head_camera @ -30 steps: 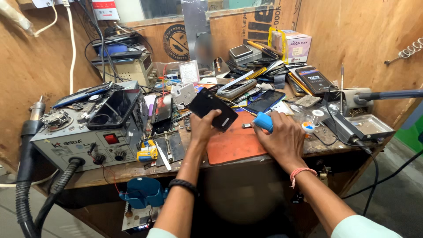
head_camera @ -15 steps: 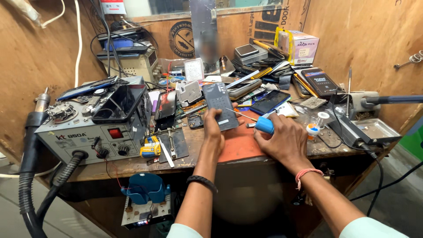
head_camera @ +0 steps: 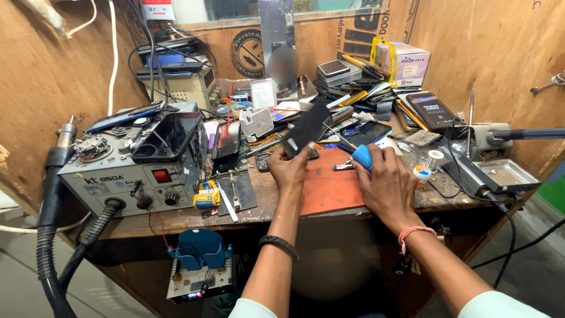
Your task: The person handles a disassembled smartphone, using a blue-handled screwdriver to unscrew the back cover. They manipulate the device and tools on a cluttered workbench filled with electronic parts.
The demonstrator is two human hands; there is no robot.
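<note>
My left hand (head_camera: 289, 171) grips a black phone panel (head_camera: 308, 127) and holds it tilted up above the orange work mat (head_camera: 329, 185). My right hand (head_camera: 385, 182) rests on the mat's right side, closed around a blue-handled tool (head_camera: 360, 156) whose metal tip points left toward the panel. A black band sits on my left wrist and a pink thread on my right wrist.
A grey hot-air rework station (head_camera: 126, 171) with a hose stands at the left. Phones (head_camera: 432, 109), boxes and parts crowd the back of the wooden bench. A metal tray (head_camera: 505, 174) and a small solder spool (head_camera: 422, 174) lie at the right. A blue holder (head_camera: 199, 250) hangs below the front edge.
My left hand has lifted the black panel higher and tilted it more upright. My right hand with the blue tool stays near the mat.
</note>
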